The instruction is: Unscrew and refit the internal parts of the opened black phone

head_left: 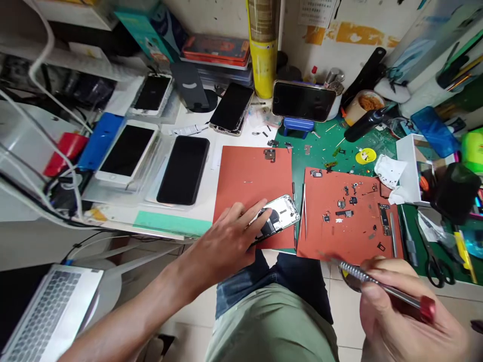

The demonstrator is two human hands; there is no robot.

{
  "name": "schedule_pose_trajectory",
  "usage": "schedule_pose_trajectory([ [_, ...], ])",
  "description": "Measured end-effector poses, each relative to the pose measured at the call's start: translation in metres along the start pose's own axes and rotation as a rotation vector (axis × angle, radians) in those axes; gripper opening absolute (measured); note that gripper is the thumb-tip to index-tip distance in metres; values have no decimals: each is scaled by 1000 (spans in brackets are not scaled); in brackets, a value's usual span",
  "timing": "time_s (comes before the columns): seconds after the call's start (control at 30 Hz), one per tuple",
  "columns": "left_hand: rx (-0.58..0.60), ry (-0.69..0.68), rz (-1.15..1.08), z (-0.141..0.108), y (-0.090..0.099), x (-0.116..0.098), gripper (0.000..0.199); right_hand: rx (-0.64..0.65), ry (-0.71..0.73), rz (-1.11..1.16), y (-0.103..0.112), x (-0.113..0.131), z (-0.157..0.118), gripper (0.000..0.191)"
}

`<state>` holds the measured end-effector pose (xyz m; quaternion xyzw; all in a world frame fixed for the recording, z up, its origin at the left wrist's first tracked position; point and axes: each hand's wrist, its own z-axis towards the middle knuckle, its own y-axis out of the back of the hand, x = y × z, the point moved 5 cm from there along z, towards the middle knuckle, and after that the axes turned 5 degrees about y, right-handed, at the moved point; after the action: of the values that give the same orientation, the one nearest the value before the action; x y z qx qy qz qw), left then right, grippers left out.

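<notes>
My left hand (234, 229) rests over an opened phone housing (284, 210), its fingers wrapped round the near end. The housing is tilted on the left red mat (249, 171), showing a silvery inside with a dark part. At the lower right my right hand (400, 296) pinches a screwdriver (396, 293) with a ridged metal shaft and a red end; its tip points left and is blurred. Small phone parts (344, 213) and screws lie on the right red mat (320, 234). Tweezers (302, 213) lie between the mats.
Several phones stand or lie along the back and left, one on a blue stand (298, 125). Scissors (433, 261), a white box (409, 171) and a black-handled tool (364, 125) are at the right. A laptop (56, 301) sits lower left.
</notes>
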<state>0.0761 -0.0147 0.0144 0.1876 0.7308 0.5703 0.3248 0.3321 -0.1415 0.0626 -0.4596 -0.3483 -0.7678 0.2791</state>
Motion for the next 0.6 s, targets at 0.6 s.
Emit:
schedule_pose_trajectory([
  [0.6,-129,107,10,39,-18,-27,64,320,-644,404,-30,-62,-55,34],
])
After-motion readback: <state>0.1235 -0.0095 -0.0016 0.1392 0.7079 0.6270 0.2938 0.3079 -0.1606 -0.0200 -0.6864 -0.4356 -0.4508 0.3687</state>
